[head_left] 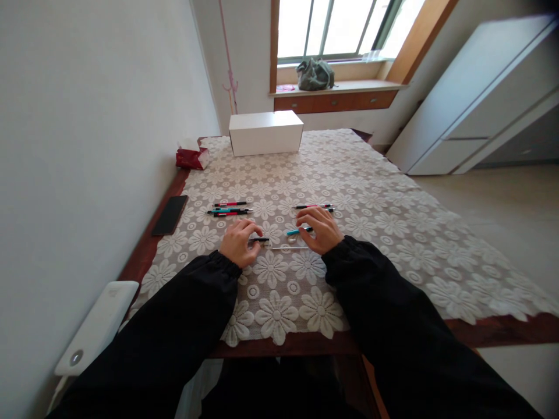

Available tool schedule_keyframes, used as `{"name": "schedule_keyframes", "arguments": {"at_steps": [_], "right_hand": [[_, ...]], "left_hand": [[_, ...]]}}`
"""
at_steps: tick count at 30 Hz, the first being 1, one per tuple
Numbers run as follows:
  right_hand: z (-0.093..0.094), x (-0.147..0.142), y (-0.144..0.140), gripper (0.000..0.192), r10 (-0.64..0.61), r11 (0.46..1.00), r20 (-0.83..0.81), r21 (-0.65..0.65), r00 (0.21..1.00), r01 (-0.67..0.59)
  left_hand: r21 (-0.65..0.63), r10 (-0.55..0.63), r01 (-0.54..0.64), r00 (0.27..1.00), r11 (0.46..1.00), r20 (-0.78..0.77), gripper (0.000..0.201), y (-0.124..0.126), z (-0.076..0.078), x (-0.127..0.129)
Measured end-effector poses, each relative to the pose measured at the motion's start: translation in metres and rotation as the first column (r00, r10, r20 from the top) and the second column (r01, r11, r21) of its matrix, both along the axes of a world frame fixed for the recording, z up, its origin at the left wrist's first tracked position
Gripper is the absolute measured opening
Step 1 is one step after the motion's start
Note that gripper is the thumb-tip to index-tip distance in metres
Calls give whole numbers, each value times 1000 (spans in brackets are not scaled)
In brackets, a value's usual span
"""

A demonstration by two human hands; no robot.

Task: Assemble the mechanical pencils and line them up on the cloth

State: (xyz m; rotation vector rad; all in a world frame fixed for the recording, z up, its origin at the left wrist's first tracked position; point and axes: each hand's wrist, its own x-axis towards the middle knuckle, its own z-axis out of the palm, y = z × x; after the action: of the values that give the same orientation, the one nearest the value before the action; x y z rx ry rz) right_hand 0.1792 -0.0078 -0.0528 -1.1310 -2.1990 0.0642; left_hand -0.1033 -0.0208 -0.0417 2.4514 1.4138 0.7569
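Observation:
My left hand [238, 240] rests on the lace tablecloth [393, 221] with its fingers pinched on a short black pen part [261, 239]. My right hand [318, 227] grips a teal pen barrel [295, 231] that points left. A thin refill [286, 248] lies on the cloth between the two hands. Three assembled pens [229, 209], pink and teal, lie in a group beyond my left hand. Another pink pen [312, 206] lies just past my right hand.
A white box [265, 132] stands at the far end of the table. A red tissue pack [191, 157] and a black phone [170, 215] lie along the left edge by the wall. A white device [98, 326] sits at the near left corner.

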Motion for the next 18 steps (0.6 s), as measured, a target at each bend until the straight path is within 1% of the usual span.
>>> {"name": "schedule_keyframes", "arguments": {"at_steps": [2,4,6,8,11,14,16,18], "right_hand": [[-7,1,2,17,-49,998,71,-45,996,52],[-16,2,4,20,-71,993,134,-87,988,83],[-23,2,6,21,-77,990,160,-105,984,95],[-26,2,6,21,-82,989,166,-106,983,101],[-21,0,4,19,-81,992,151,-80,985,94],[-8,-1,1,17,-70,998,83,-5,994,70],[-1,-1,0,17,-80,996,27,40,996,79],[0,-1,0,17,-102,993,8,55,995,102]], "left_hand": [[-42,5,-8,998,999,-55,29,0,-1,0],[-70,11,-18,996,997,-92,32,0,-3,0],[-76,16,-24,994,997,-105,32,1,-5,0],[-75,12,-20,994,997,-104,32,1,-6,0],[-62,13,-18,997,998,-79,31,0,-4,0],[-27,29,-30,999,999,-28,28,-1,1,1],[-6,31,-31,1000,999,-2,26,-2,3,1],[5,29,-29,1000,1000,2,26,-2,4,2]]}}
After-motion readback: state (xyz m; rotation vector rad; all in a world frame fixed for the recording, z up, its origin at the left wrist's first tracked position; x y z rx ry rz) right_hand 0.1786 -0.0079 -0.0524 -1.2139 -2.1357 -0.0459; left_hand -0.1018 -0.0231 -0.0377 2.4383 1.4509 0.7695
